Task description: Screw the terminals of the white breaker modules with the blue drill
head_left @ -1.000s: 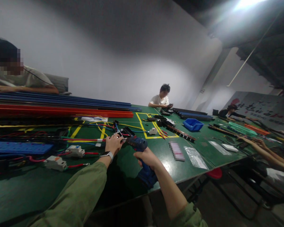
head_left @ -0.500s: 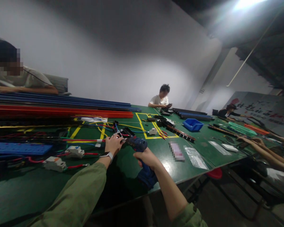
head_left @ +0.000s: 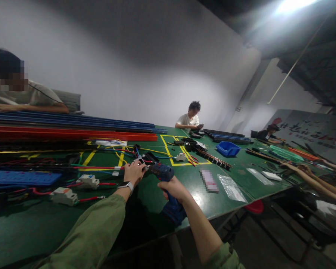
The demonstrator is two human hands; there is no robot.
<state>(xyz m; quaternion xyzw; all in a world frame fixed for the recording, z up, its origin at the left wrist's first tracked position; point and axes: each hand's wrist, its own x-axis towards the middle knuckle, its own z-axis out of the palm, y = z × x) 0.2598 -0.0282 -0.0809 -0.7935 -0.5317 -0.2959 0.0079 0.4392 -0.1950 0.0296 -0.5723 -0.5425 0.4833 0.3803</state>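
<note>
My right hand [head_left: 174, 187] is wrapped round the grip of a blue cordless drill [head_left: 172, 203]. The drill's nose points left, at a small white-and-dark part [head_left: 140, 161] under the fingers of my left hand [head_left: 133, 173]. That hand is closed on the part and steadies it on the table; fingers and drill partly hide it, so its kind is unclear. Red, blue and yellow wires [head_left: 162, 151] run beside it. Left of my wrist lie two white circuit breakers, one nearer [head_left: 64, 196] and one farther [head_left: 89, 181], both with red leads.
Blue and red-orange long rails [head_left: 123, 135] line the far left side of the green table [head_left: 156, 192]. A blue power strip [head_left: 22, 178], a blue bin [head_left: 227, 148], a phone [head_left: 208, 180] and plastic bags [head_left: 232, 188] lie around. Other people sit at the table's far side and right.
Both hands and the drill stay in almost the same place. The view shifts very slightly; at the far right, a co-worker's arm has drawn in.
</note>
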